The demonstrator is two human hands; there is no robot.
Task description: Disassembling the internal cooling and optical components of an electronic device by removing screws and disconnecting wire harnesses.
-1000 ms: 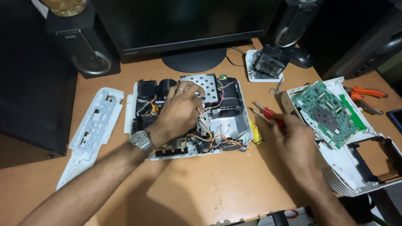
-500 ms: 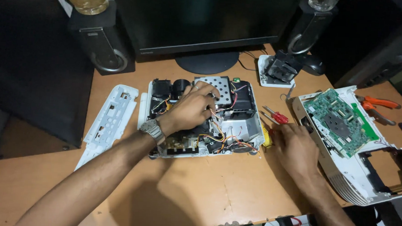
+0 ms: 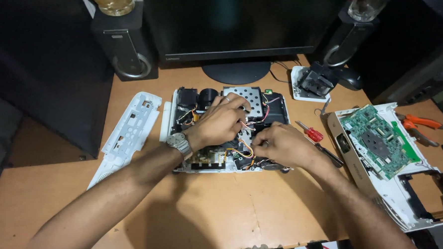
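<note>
The right hand (image 3: 285, 144), which half a second earlier had rested on the table (image 3: 202, 213) beside the red-handled screwdriver (image 3: 310, 133), had moved onto the opened device chassis (image 3: 226, 127), so both hands then worked the wiring at the table's centre. The left hand (image 3: 221, 122) lay flat on the internals; neither hand visibly gripped anything. Counted: one chassis, one screwdriver, one detached white panel (image 3: 129, 130), one green circuit board (image 3: 380, 139)
</note>
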